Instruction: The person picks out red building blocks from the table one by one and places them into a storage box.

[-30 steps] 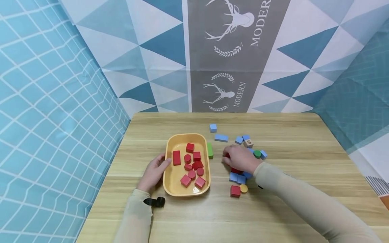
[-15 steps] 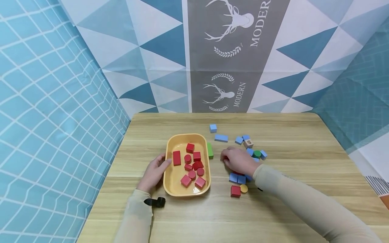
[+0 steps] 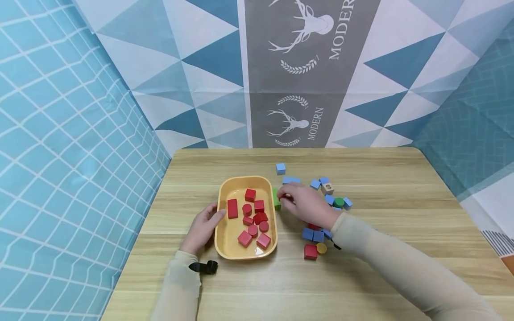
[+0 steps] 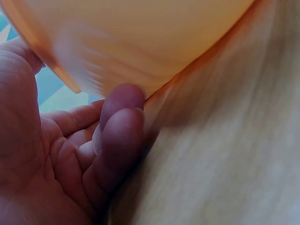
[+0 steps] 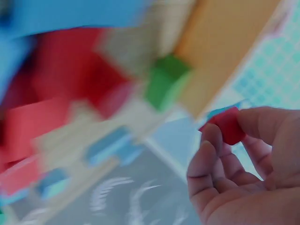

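Note:
In the head view my left hand holds the left rim of a yellow plastic tray, thumb over the edge. The left wrist view shows curled fingers against the tray's outer wall. Inside the tray lie several red blocks, among them a flat rectangle and a cylinder. Just right of the tray, above the table, my right hand pinches a small red block between thumb and fingertips, plain in the right wrist view. A green block stands beside the tray, partly behind that hand.
Right of the tray are scattered blue blocks, a red cube, a yellow disc, a green cylinder and a wooden letter cube. A patterned cloth wall rises behind the wooden table.
My right hand has moved left from the pile of blocks toward the tray, lifting a small red block. The left hand and tray have stayed in place.

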### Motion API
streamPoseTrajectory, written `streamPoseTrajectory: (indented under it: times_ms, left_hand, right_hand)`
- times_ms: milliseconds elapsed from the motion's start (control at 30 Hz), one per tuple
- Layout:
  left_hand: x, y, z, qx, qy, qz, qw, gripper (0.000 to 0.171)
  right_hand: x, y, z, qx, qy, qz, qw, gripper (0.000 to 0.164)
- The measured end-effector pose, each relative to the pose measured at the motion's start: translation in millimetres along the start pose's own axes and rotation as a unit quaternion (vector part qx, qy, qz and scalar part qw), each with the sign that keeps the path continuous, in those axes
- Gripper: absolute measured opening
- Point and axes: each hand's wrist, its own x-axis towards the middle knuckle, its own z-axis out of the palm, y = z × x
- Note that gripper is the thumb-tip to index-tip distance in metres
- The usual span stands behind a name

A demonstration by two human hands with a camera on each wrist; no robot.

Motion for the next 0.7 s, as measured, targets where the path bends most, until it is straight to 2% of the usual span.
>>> streamPoseTrajectory:
  times_ms: [100, 233, 433, 533, 700]
  left_hand:
    - [0.1, -0.1, -0.9, 0.002, 0.001, 0.002, 1.0, 0.061]
    - [0.3, -0.6, -1.3, 0.005, 0.0, 0.004, 1.0, 0.06]
    - [-0.4, 0.6, -0.2, 0.016, 0.004, 0.011, 0.9998, 0.055]
    - [-6.4, 11.0, 0.8, 0.018, -0.001, 0.011, 0.9998, 0.056]
    - [-6.0, 12.1, -0.2, 0.018, 0.001, 0.005, 0.9998, 0.055]
  right_hand:
    - [4, -23, -1, 0.013, 0.019, -0.056, 0.998, 0.014]
    - [4, -45, 9, 0.027, -0.009, -0.11, 0.994, 0.019]
    - [-1, -53, 34, 0.027, -0.079, -0.122, 0.989, 0.025]
    - [-3, -53, 42, 0.018, -0.092, -0.134, 0.987, 0.022]
    - [-4, -53, 47, 0.0, -0.105, -0.149, 0.983, 0.023]
